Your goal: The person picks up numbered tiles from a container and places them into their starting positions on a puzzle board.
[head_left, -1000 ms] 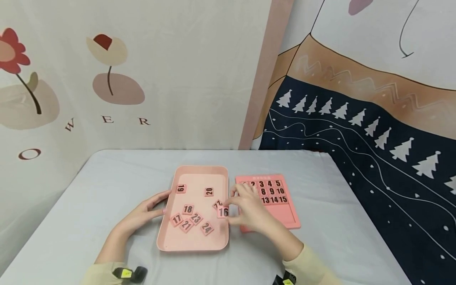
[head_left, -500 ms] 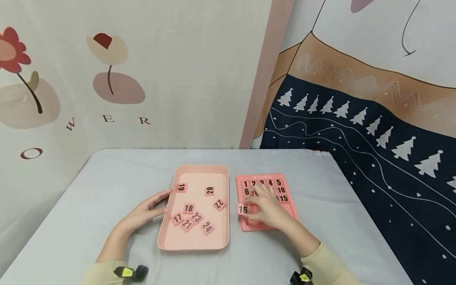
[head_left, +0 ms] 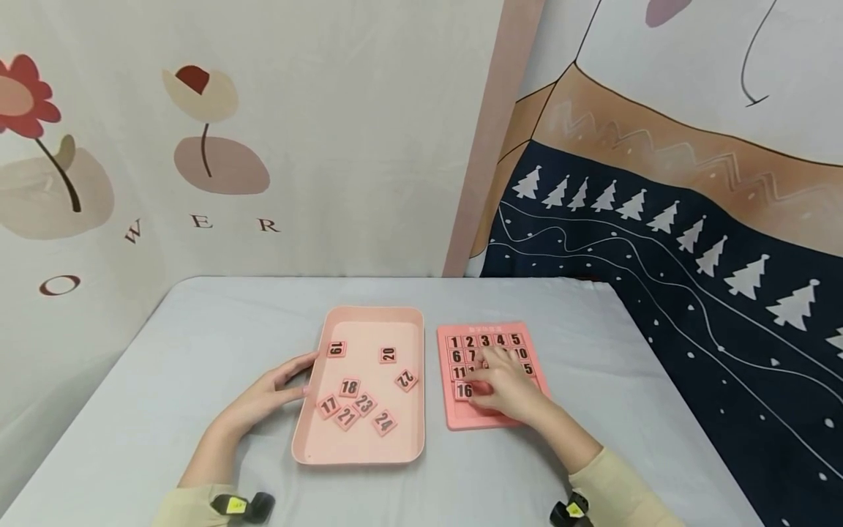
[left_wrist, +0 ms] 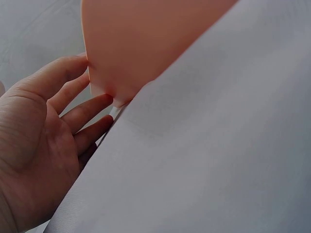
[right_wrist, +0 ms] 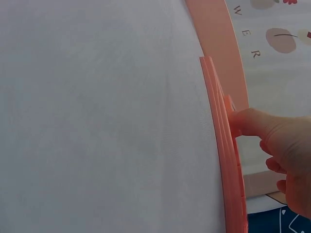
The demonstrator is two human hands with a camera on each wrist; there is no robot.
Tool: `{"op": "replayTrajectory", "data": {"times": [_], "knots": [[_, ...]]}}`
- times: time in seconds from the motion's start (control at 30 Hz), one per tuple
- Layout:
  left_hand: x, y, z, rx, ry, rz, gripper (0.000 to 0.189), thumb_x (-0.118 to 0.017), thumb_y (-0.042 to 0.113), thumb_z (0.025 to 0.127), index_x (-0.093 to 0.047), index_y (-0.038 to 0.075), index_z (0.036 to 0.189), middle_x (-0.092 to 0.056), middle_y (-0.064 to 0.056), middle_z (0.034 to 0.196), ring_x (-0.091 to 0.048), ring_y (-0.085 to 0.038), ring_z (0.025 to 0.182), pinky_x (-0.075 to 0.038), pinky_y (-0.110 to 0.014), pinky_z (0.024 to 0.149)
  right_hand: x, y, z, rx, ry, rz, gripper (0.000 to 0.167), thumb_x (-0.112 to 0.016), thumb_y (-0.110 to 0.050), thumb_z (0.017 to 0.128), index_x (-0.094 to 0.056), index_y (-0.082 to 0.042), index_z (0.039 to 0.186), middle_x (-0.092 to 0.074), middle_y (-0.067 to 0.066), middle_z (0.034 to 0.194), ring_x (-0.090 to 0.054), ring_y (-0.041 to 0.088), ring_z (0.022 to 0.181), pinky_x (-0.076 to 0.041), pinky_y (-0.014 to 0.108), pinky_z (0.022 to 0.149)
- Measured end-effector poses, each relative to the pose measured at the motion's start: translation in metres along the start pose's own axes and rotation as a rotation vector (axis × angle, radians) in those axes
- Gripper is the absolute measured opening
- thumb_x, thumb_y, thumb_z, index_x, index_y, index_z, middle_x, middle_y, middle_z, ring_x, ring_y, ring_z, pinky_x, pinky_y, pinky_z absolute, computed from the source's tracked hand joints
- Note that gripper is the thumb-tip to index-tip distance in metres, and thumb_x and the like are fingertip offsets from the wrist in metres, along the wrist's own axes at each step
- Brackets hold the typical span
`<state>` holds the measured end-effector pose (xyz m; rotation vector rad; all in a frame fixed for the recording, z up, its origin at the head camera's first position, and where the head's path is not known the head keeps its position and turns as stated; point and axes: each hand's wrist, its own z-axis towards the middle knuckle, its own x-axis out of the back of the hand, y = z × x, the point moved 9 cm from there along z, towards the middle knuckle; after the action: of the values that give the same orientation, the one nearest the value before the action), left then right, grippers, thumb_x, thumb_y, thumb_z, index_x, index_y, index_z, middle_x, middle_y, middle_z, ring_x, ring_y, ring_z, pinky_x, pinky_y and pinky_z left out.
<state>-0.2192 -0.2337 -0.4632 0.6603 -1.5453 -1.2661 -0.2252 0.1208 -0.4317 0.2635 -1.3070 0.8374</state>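
Loose number tiles (head_left: pixel 350 388) in the pink tray (head_left: pixel 356 445) give us 17, 18, 19, 20, 21, 22, 23 and 24. On the pink number board (head_left: pixel 481 420) we can read 1–7, 10, 11, plus the 16 tile (head_left: pixel 463 391); heading's too blurry. Wall cloth (head_left: pixel 356 183) says O, W, E, R.

Right fingers (head_left: pixel 483 376) are blocking a bunch of numbers mid-board (head_left: pixel 469 416), so no reading those, plus the right edge of the 16 tile (head_left: pixel 463 390). The title print (head_left: pixel 485 329) up top is too tiny and faint. Left wrist view chops off the tray (left_wrist: pixel 146 39); head view's left edge clips the red flower (head_left: pixel 23 95).
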Motion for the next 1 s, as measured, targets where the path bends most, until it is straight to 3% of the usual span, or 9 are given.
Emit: {"op": "replayTrajectory", "data": {"times": [0.4,0.63,0.73,0.9,1.0], "knots": [[-0.002,-0.001,0.001,-0.011,-0.016,-0.005,0.059,-0.062,0.011,0.093,-0.038,0.003,0.146,-0.034,-0.018,0.150,-0.032,0.007,0.127,-0.023,-0.008,0.101,-0.004,0.003,-0.003,0.015,0.045,0.001,0.027,-0.083,-0.030,0.073,-0.078,-0.018,0.097,-0.051,-0.003,0.096,-0.041,0.015,0.091,-0.033,0.037,0.080],[-0.002,-0.003,0.000,-0.007,-0.018,-0.008,0.059,-0.062,0.011,0.093,-0.037,0.003,0.146,-0.033,-0.018,0.150,-0.032,0.007,0.127,-0.023,-0.008,0.101,0.006,-0.002,-0.001,-0.015,0.082,-0.002,0.026,-0.083,-0.031,0.073,-0.078,-0.020,0.095,-0.052,-0.004,0.097,-0.042,0.016,0.092,-0.032,0.040,0.081],[-0.001,-0.003,0.000,-0.002,-0.014,-0.009,0.059,-0.062,0.012,0.093,-0.037,0.004,0.146,-0.033,-0.018,0.150,-0.032,0.007,0.127,-0.023,-0.008,0.101,0.014,-0.009,0.004,-0.043,0.108,0.024,0.027,-0.084,-0.030,0.072,-0.078,-0.021,0.097,-0.053,-0.004,0.099,-0.045,0.019,0.096,-0.033,0.047,0.090],[0.000,-0.003,-0.001,0.002,-0.008,0.000,0.059,-0.062,0.013,0.093,-0.038,0.004,0.146,-0.034,-0.017,0.150,-0.032,0.007,0.127,-0.023,-0.008,0.100,0.022,-0.030,0.016,-0.052,0.125,0.094,0.031,-0.086,-0.028,0.070,-0.077,-0.021,0.099,-0.049,-0.006,0.099,-0.045,0.019,0.099,-0.025,0.060,0.102],[0.000,-0.003,-0.001,0.004,-0.006,0.005,0.059,-0.063,0.013,0.093,-0.038,0.004,0.146,-0.034,-0.017,0.150,-0.032,0.008,0.127,-0.022,-0.007,0.100,0.022,-0.047,0.026,-0.029,0.128,0.120,0.031,-0.085,-0.029,0.070,-0.077,-0.021,0.099,-0.045,-0.008,0.096,-0.041,0.016,0.093,-0.029,0.054,0.097]]}}
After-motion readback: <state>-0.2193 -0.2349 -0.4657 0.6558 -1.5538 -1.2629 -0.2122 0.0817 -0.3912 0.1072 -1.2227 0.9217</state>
